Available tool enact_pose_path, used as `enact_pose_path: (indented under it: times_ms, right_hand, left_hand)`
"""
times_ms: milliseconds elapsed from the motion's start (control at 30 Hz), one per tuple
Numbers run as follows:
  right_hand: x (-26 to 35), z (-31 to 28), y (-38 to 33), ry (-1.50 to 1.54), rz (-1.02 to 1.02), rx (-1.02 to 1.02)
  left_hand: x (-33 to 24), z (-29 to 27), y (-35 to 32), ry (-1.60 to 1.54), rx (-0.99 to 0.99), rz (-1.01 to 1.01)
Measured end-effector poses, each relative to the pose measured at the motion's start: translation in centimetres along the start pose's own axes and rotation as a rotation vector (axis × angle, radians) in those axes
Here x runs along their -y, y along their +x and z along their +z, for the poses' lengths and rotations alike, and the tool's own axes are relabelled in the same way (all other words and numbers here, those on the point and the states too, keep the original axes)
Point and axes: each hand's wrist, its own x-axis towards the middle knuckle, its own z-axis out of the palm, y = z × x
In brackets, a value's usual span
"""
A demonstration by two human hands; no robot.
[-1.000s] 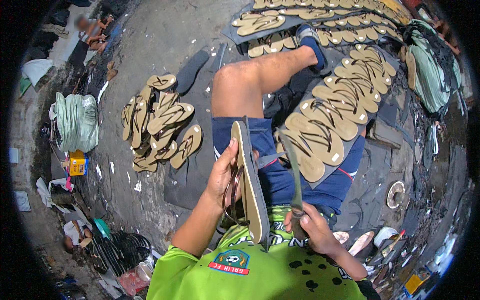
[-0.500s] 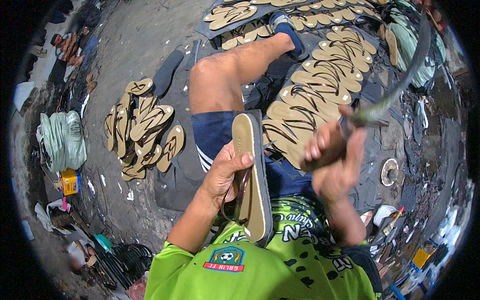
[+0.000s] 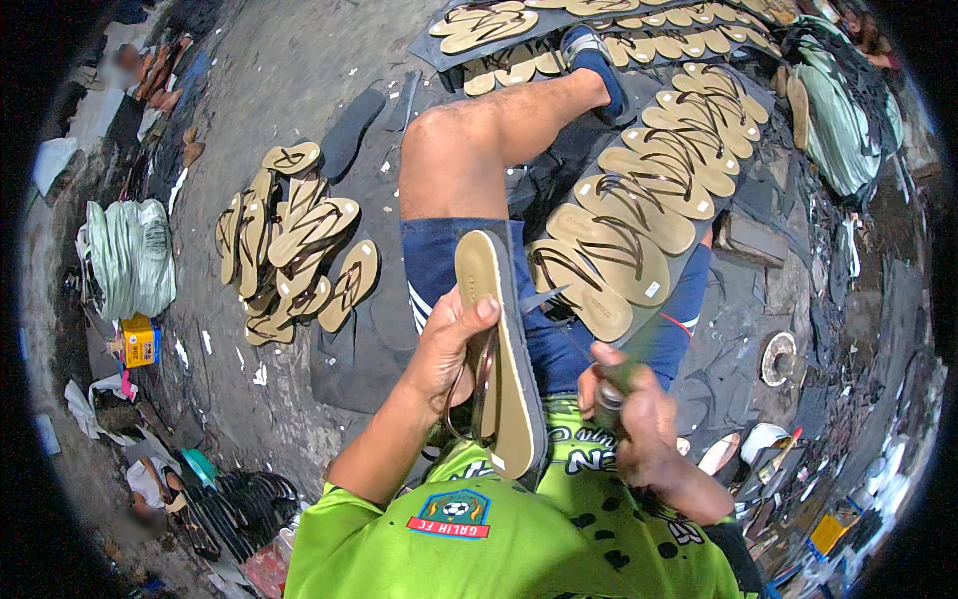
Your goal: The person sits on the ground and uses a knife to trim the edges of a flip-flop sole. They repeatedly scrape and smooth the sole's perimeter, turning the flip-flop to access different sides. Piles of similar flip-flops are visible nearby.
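Note:
My left hand (image 3: 451,344) grips a tan flip-flop (image 3: 509,399) with brown straps, held upright on edge over my lap. Its thumb presses on the footbed, and a dark sheet of sole material shows along the flip-flop's right side. Just right of it, my right hand (image 3: 644,429) is closed round the handle of a knife (image 3: 609,397). Motion smears that hand, and most of the blade is blurred or hidden. Beyond the right hand, tan flip-flops (image 3: 609,240) lie overlapping in a row across the dark sheets by my leg.
A heap of flip-flops (image 3: 294,245) lies on the floor to the left, beside a dark sole piece (image 3: 351,130). More flip-flops (image 3: 489,30) line a dark board at the back. A dark block (image 3: 750,240) sits at right, near a round metal piece (image 3: 778,357). Pale bundles (image 3: 125,270) stand at left.
My right hand has come down toward my lap with the knife, and its long curved blade no longer shows raised at upper right. The left hand keeps its hold on the flip-flop.

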Motion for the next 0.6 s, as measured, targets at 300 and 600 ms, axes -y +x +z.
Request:
enact_pose_path:
  times_ms: [300, 600]
  right_hand:
    - [-0.6, -3.9, -7.3, -0.672, 0.182, 0.142]
    - [-2.3, -1.6, -1.4, -1.008, -0.115, -0.025]
  left_hand:
    - [1.7, -1.6, 0.8, -0.279, 0.011, 0.017]
    - [1.6, -0.7, 0.9, -0.251, 0.096, 0.005]
